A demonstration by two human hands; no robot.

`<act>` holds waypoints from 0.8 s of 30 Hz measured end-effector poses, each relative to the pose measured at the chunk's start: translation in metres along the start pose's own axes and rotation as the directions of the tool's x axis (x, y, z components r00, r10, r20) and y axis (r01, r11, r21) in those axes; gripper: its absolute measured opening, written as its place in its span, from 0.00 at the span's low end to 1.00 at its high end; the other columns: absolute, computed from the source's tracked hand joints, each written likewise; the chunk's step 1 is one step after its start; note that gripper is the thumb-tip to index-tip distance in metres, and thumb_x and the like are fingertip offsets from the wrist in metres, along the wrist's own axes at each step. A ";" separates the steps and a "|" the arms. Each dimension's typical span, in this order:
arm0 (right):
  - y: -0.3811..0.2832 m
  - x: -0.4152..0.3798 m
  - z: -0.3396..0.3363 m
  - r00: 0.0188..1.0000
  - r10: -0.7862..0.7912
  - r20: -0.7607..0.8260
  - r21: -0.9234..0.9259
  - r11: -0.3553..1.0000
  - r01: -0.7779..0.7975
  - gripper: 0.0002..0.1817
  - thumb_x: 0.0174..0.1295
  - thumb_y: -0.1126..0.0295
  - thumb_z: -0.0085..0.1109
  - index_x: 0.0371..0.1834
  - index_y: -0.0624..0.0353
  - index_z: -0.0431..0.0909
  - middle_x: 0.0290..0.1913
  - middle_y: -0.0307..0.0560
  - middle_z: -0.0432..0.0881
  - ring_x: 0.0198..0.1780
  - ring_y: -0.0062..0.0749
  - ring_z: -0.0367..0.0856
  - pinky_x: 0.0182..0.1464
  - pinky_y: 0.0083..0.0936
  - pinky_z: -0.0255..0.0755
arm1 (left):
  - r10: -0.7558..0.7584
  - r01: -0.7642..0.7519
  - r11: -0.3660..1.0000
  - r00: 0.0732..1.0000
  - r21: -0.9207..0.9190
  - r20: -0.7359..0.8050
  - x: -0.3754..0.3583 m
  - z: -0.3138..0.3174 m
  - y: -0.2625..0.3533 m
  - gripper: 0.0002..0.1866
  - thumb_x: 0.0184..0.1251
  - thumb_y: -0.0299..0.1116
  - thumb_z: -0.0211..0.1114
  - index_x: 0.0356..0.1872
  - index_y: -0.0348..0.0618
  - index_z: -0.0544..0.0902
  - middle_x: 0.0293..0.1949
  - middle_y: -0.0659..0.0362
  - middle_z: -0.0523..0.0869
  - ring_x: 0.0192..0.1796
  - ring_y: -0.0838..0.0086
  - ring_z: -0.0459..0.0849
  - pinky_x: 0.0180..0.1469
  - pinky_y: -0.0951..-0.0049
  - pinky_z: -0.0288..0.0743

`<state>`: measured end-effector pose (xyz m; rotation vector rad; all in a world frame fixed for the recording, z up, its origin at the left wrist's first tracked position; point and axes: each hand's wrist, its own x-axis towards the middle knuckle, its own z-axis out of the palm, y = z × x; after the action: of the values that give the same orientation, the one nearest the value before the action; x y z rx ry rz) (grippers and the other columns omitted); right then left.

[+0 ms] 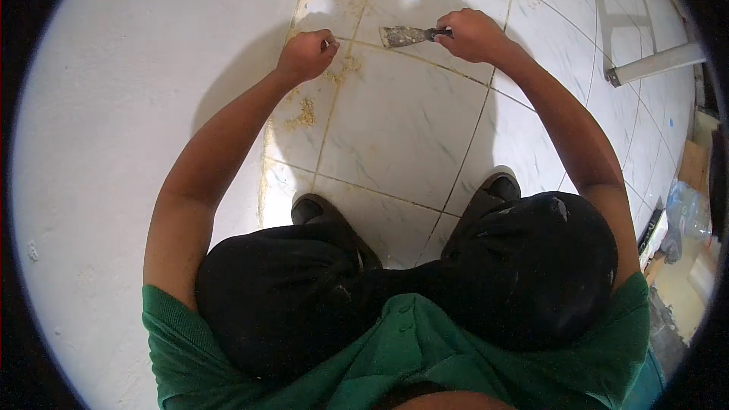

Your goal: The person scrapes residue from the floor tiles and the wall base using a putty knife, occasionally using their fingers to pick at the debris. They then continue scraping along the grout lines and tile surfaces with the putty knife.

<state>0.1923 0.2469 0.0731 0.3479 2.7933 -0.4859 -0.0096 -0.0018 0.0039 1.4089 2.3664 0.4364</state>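
My right hand (472,35) is closed around the dark handle of a putty knife (406,36). Its broad blade is smeared with dried material and points left, over the white tiled floor (402,121). To the left, my left hand (307,55) is closed in a pinch near the base of the wall; whatever is between its fingertips is too small to make out. Yellowish crumbs (305,113) lie on the tiles just below that hand, and more are scattered along the wall's foot above it.
A white wall (114,144) rises close on the left. My dark shoes (310,209) stand on the tiles below my hands. A whitish leg (657,64) of some furniture reaches in at the right. Farther down that side are a clear plastic bottle (689,209) and mixed clutter.
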 end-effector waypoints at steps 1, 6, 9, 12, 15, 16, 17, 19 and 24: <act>-0.006 0.000 -0.002 1.000 0.017 0.020 -0.019 1.000 -0.017 0.13 0.58 0.61 0.54 0.35 0.59 0.80 0.31 0.54 0.81 0.37 0.48 0.79 0.41 0.41 0.72 | 0.000 -0.001 1.000 1.000 -0.013 -0.013 0.000 0.001 0.000 0.13 0.61 0.42 0.57 0.33 0.43 0.80 0.26 0.50 0.83 0.31 0.56 0.82 0.36 0.59 0.75; -0.024 0.002 0.004 0.991 0.056 0.120 -0.027 0.998 -0.053 0.14 0.60 0.62 0.51 0.36 0.63 0.78 0.36 0.59 0.80 0.40 0.52 0.80 0.43 0.44 0.74 | -0.039 0.039 0.999 0.999 -0.003 0.011 -0.004 -0.004 0.003 0.12 0.61 0.42 0.57 0.33 0.44 0.80 0.27 0.50 0.83 0.32 0.56 0.82 0.37 0.59 0.75; -0.029 0.003 0.017 0.985 0.060 0.161 0.011 0.998 -0.063 0.15 0.62 0.62 0.48 0.39 0.64 0.75 0.36 0.61 0.80 0.41 0.54 0.80 0.45 0.45 0.74 | -0.048 0.048 0.999 0.999 -0.002 0.026 -0.008 -0.008 0.006 0.14 0.62 0.43 0.56 0.34 0.43 0.79 0.28 0.50 0.83 0.34 0.56 0.83 0.38 0.58 0.76; -0.035 0.002 0.031 0.990 0.050 0.129 0.056 0.997 -0.058 0.16 0.63 0.62 0.46 0.40 0.66 0.74 0.37 0.61 0.80 0.42 0.54 0.79 0.45 0.46 0.73 | -0.037 0.037 0.999 0.999 -0.006 0.019 -0.007 -0.007 0.002 0.13 0.62 0.42 0.56 0.34 0.43 0.79 0.28 0.50 0.83 0.33 0.56 0.82 0.38 0.58 0.75; -0.046 0.000 0.034 0.991 0.061 0.115 0.102 0.992 -0.073 0.17 0.63 0.61 0.45 0.40 0.66 0.73 0.38 0.62 0.79 0.43 0.54 0.79 0.46 0.47 0.72 | -0.001 0.001 1.000 1.000 0.010 -0.011 -0.006 -0.007 0.003 0.11 0.61 0.40 0.56 0.33 0.44 0.80 0.25 0.50 0.82 0.31 0.54 0.81 0.36 0.58 0.74; -0.050 0.000 0.034 0.990 0.068 0.121 0.119 0.989 -0.082 0.17 0.63 0.61 0.45 0.40 0.66 0.73 0.37 0.62 0.79 0.43 0.54 0.79 0.46 0.47 0.72 | 0.004 -0.004 1.000 1.000 0.012 -0.015 -0.007 -0.008 0.004 0.11 0.61 0.40 0.56 0.32 0.44 0.80 0.25 0.49 0.82 0.31 0.54 0.81 0.36 0.58 0.74; -0.053 0.004 0.037 0.991 0.070 0.115 0.126 0.988 -0.085 0.17 0.64 0.61 0.45 0.40 0.66 0.73 0.37 0.62 0.79 0.43 0.54 0.79 0.46 0.48 0.72 | 0.009 -0.009 1.000 1.000 0.016 -0.019 -0.007 -0.008 0.006 0.11 0.61 0.40 0.56 0.32 0.44 0.80 0.25 0.49 0.82 0.31 0.54 0.81 0.36 0.58 0.74; -0.054 0.010 0.042 0.992 0.076 0.103 0.143 0.986 -0.090 0.17 0.64 0.60 0.45 0.40 0.66 0.73 0.37 0.62 0.79 0.43 0.55 0.79 0.46 0.48 0.71 | 0.011 -0.011 1.000 1.000 -0.010 -0.005 -0.006 -0.006 0.005 0.11 0.61 0.41 0.56 0.33 0.44 0.80 0.25 0.49 0.82 0.31 0.54 0.81 0.36 0.58 0.74; -0.042 0.011 0.041 0.994 0.036 0.107 0.197 0.979 -0.056 0.17 0.64 0.60 0.45 0.41 0.65 0.73 0.38 0.61 0.80 0.43 0.55 0.79 0.46 0.48 0.71 | 0.001 -0.001 1.000 0.999 0.010 0.038 -0.006 -0.008 0.006 0.14 0.62 0.42 0.55 0.32 0.41 0.78 0.28 0.51 0.83 0.32 0.57 0.83 0.37 0.59 0.75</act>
<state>0.1802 0.1957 0.0448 0.4168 2.6364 -0.7537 -0.0060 -0.0047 0.0141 1.4109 2.3412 0.3951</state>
